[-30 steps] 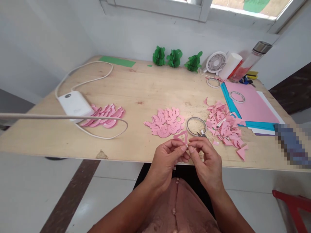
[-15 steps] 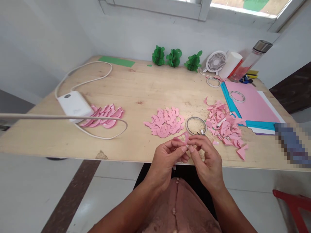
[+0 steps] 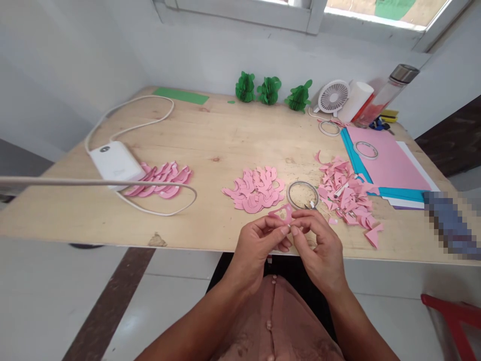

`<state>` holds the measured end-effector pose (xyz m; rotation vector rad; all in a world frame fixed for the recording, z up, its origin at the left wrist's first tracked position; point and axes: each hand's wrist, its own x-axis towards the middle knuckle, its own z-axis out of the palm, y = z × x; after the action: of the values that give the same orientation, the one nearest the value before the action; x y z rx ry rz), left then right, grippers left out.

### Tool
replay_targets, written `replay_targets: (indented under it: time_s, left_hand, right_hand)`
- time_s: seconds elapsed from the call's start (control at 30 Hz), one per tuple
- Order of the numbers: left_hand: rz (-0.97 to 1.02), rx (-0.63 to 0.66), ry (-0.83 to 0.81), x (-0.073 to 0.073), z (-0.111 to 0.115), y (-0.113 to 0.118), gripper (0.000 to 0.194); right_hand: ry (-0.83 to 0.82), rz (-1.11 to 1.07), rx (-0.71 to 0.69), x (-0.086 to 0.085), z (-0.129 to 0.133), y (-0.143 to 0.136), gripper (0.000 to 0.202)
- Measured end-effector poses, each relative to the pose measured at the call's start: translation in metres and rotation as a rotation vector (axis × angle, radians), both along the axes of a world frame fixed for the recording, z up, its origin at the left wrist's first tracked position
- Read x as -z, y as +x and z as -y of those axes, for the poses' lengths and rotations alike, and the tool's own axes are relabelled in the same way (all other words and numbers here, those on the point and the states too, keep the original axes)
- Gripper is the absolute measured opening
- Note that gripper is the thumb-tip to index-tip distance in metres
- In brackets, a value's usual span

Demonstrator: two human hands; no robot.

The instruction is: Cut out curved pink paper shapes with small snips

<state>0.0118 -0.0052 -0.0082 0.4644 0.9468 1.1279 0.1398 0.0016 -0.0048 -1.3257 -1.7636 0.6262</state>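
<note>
Close to the table's front edge, my left hand (image 3: 259,243) pinches a pink paper cutout (image 3: 286,214) with an opening in it. My right hand (image 3: 319,245) has thumb and forefinger closed at the same piece, fingertips meeting those of the left. A tiny white bit, perhaps tape, shows between the fingertips. The lower part of the cutout is hidden by the fingers. Just beyond the hands lie a pile of curved pink cutouts (image 3: 259,193) and a tape roll (image 3: 289,193), with a small dark-tipped tool beside the roll, partly hidden.
Pink scraps (image 3: 347,195) are heaped on the right, near stacked coloured sheets (image 3: 391,160). A white power bank (image 3: 119,163) and its cable lie at left by more pink cutouts (image 3: 165,180). Green paper figures (image 3: 268,90), a fan (image 3: 334,97) and a bottle (image 3: 387,95) stand at the back.
Almost nothing differs. The fingertips have shifted very slightly at the pink cutout, which both hands still hold in the same place.
</note>
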Motion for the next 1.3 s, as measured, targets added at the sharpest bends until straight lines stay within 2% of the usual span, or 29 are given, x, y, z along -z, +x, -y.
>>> replay_targets:
  time_s: [0.4,0.73,1.13,1.3]
  left_hand:
    - [0.007,0.054,-0.022,-0.002,0.001,-0.002,0.016]
    - [0.016,0.039,-0.037,-0.001,0.003,-0.002,0.012]
    - [-0.070,0.046,0.007,0.006,0.003,0.003,0.011]
    - [-0.160,0.112,0.039,0.001,0.010,-0.003,0.013]
  right_hand:
    - [-0.018,-0.026,0.035,0.003,-0.002,0.000,0.008]
    - [-0.239,-0.319,0.061,0.011,0.002,0.003,0.012]
    - [-0.246,-0.260,0.115,0.012,0.000,0.002,0.012]
    - [-0.238,-0.235,0.145,0.014,-0.003,0.002,0.013]
